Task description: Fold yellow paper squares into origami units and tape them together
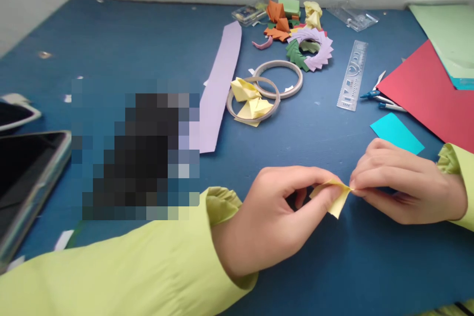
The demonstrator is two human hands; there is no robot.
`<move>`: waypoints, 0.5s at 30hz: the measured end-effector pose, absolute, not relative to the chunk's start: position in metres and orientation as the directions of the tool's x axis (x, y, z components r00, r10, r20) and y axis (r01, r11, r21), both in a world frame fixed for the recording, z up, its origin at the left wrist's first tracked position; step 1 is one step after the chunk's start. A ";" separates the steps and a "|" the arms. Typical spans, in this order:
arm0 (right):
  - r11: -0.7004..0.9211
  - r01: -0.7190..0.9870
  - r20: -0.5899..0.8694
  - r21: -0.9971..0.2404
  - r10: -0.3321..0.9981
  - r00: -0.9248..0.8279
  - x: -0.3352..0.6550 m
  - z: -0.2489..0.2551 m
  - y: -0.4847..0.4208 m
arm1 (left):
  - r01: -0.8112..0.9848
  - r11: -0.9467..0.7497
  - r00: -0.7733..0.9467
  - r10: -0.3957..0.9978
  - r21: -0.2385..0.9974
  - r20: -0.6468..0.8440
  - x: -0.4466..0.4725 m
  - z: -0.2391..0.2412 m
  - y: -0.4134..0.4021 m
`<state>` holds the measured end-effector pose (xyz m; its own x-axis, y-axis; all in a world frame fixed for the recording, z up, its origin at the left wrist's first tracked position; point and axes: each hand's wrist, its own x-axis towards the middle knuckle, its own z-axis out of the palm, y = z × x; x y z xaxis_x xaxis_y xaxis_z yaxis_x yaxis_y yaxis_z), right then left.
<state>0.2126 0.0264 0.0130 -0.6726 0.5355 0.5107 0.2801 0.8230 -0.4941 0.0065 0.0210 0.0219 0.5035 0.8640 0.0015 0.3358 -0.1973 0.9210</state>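
Note:
Between my two hands is a small folded piece of yellow paper. My left hand pinches its body between thumb and forefinger, and one pointed flap hangs below the thumb. At the paper's right tip, the thumb and fingertips of my right hand are pressed together on a narrow corner. The paper is held above the blue table. Behind my right hand lies a turquoise paper piece. More folded yellow pieces rest in and around a tape roll beyond my left hand.
A second tape roll, a lilac paper strip and a lilac-green folded paper ring lie farther back. To the right are a clear ruler, a blue-tipped pen and red paper. A dark-screened tablet sits left.

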 end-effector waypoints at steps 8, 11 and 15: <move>0.845 0.293 0.505 -0.447 0.509 -0.697 0.214 0.016 0.028 | 0.330 -0.204 0.528 0.849 0.922 -0.001 0.007 0.024 0.021; 0.835 0.312 0.508 -0.453 0.529 -0.680 0.213 0.017 0.027 | 0.334 -0.189 0.555 0.831 0.924 -0.030 0.007 0.024 0.022; 0.854 0.339 0.532 -0.395 0.513 -0.674 0.213 0.016 0.027 | 0.370 -0.158 0.541 0.838 0.915 -0.074 0.006 0.024 0.023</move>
<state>0.2130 0.0275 0.0156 -0.6735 0.5132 0.5320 0.3388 0.8540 -0.3949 0.0060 0.0230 0.0239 0.5410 0.8378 -0.0738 0.3701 -0.1584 0.9154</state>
